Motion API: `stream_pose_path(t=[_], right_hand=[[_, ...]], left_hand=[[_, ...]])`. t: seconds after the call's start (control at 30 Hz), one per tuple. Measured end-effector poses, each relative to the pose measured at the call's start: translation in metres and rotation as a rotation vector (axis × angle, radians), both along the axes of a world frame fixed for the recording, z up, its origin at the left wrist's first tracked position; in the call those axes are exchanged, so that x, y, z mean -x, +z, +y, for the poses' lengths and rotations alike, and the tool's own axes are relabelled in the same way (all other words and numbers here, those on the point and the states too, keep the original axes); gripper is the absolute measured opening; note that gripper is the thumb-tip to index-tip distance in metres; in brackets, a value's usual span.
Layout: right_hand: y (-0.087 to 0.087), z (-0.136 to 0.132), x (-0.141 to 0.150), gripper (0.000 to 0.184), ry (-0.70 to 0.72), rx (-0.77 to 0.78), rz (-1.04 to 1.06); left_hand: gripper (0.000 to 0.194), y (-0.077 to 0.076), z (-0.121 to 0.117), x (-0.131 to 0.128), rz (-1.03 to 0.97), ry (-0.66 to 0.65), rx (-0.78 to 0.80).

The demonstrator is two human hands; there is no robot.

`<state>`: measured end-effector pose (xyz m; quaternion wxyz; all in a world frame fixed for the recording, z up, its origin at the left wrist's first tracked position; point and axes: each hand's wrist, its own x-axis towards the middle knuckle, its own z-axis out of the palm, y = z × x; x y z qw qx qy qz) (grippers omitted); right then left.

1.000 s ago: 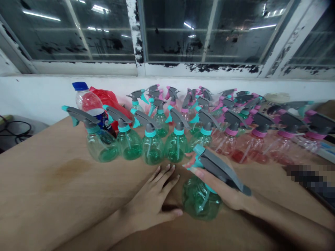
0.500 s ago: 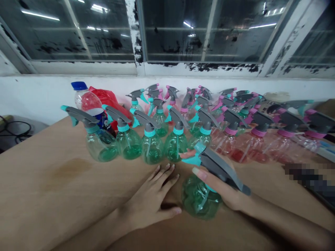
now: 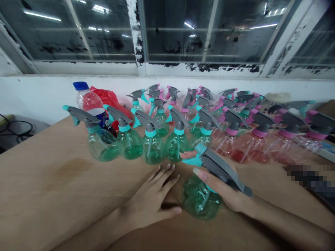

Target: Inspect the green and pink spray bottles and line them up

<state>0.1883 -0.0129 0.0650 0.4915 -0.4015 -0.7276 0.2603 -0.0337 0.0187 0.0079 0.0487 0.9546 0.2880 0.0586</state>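
My right hand (image 3: 222, 188) is wrapped round the neck of a green spray bottle (image 3: 200, 200) with a grey and turquoise trigger head, which points to the left. Its thumb lies across the near side below the trigger, and a fingertip shows behind the trigger. My left hand (image 3: 150, 200) rests flat on the wooden table (image 3: 65, 202), fingers spread, holding nothing. The left fingertips are close to a row of green spray bottles (image 3: 152, 148) with turquoise collars. Farther right in that row, red-tinted spray bottles (image 3: 240, 148) have pink collars.
Behind the front row, more spray bottles (image 3: 161, 120) crowd towards the white wall (image 3: 47, 94). A large bottle with a blue cap (image 3: 81, 85) and a red plastic bag (image 3: 110, 99) stand at the back left. A dark, pixelated object (image 3: 311, 181) lies at the right.
Both hands keep their poses, and the right one still grips the spray bottle. The whole view has shifted very slightly.
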Motion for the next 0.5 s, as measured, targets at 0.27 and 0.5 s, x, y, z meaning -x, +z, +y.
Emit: stream_pose_path(t=[0.27, 0.5], right_hand=[[0.0008, 0.002, 0.0003, 0.026, 0.046, 0.106, 0.076], [0.0063, 0.0027, -0.0001, 0.011, 0.086, 0.116, 0.065]], left_hand=[[0.075, -0.0013, -0.0003, -0.0005, -0.018, 0.005, 0.006], [0.076, -0.0012, -0.0003, 0.0009, -0.037, 0.004, 0.017]])
